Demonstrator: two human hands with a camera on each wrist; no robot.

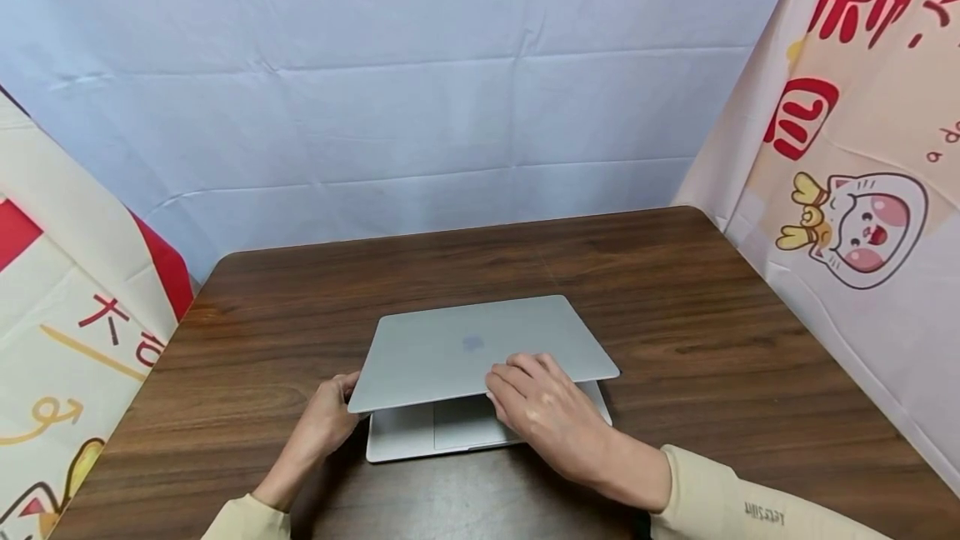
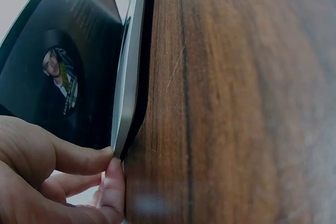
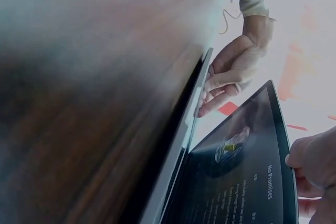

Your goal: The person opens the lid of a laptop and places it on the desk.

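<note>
A silver laptop sits on the wooden table, its lid partly raised and slanting over the base. My right hand grips the lid's front edge, with several fingers on its outer face. At the left side, my left hand pinches the edge of the base between thumb and finger, as the left wrist view shows up close. The screen is lit, dark with a small round picture. Lines of text on the screen appear in the right wrist view. Most of the keyboard is hidden under the lid.
The brown wooden table extends around the laptop, with rounded back corners. A pale cloth hangs behind it. Printed cloths with red characters and cartoon drawings hang at the right and left sides.
</note>
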